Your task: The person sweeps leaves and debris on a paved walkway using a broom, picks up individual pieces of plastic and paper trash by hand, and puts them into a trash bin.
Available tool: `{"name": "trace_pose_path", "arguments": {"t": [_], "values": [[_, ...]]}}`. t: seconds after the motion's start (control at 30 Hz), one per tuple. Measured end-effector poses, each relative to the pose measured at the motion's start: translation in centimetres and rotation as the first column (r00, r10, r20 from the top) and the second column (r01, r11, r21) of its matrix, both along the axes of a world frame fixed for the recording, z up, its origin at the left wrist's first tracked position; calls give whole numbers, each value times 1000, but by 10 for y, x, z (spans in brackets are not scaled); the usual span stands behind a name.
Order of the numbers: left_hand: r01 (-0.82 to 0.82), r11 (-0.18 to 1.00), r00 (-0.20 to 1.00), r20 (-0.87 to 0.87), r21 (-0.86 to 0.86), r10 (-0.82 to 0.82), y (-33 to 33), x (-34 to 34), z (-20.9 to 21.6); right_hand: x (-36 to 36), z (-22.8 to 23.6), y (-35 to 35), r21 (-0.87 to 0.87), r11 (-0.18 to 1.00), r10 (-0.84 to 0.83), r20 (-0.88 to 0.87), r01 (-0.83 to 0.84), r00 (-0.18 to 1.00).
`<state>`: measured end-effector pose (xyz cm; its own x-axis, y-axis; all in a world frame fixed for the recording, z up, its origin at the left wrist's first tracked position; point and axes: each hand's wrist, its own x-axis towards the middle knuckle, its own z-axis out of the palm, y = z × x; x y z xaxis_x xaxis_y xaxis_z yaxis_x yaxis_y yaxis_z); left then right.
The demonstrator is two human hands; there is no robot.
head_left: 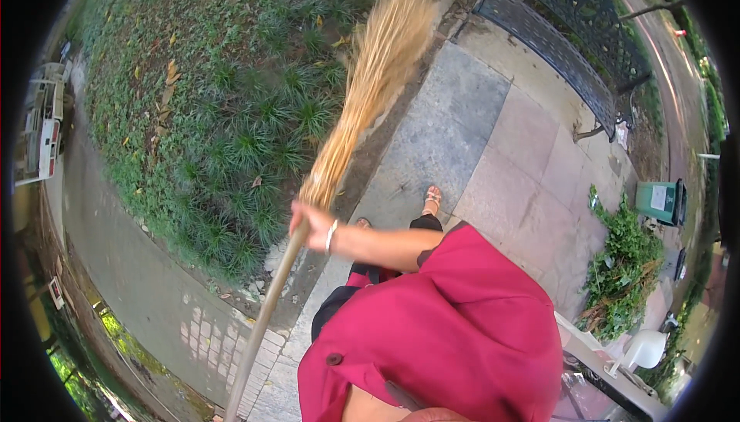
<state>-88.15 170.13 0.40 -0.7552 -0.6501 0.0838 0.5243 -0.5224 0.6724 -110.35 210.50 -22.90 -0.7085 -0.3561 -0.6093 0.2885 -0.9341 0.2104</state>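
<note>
Broom [331, 161] sits within the right fingers [297, 215], where bristles [381, 60] meet handle [266, 318].

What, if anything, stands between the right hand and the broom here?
Nothing visible does: the bare right hand is closed directly around the broom, where its wooden handle meets the straw bristles.

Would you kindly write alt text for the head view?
A right hand grips a broom where handle meets bristles; the bristles extend along the border between plants and paving. At right are a bench, a green bin and a leafy pile.
</note>
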Motion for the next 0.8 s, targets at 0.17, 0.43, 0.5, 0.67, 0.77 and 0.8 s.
{"name": "trace_pose_path", "arguments": {"t": [0.17, 0.43, 0.5, 0.67, 0.77, 0.8], "values": [[-163, 953, 987, -32, -256, 160, 17, 31, 47, 42, -48, -76, -376, 903, 305, 225, -206, 925], [28, 982, 990, -144, 188, -1, 54, 67, -114, -145, -49, 78, 211, 967, 172, -115, -145, 978], [121, 978, 993, -13, 170, -121, 126, 20, -137, -165, -40, 156, 324, 946, 47, -186, 16, 982], [223, 934, 895, 321, 279, -309, 151, 18, -203, -141, 27, 258, 227, 967, -15, -393, 113, 919], [-57, 988, 848, 530, 144, -28, 168, -4, -223, -92, 60, 292, 461, 861, -57, -334, 216, 941], [-36, 996, 811, 585, 81, -19, 180, -19, -233, -69, 74, 310, 345, 913, -117, -295, 220, 948]]}}
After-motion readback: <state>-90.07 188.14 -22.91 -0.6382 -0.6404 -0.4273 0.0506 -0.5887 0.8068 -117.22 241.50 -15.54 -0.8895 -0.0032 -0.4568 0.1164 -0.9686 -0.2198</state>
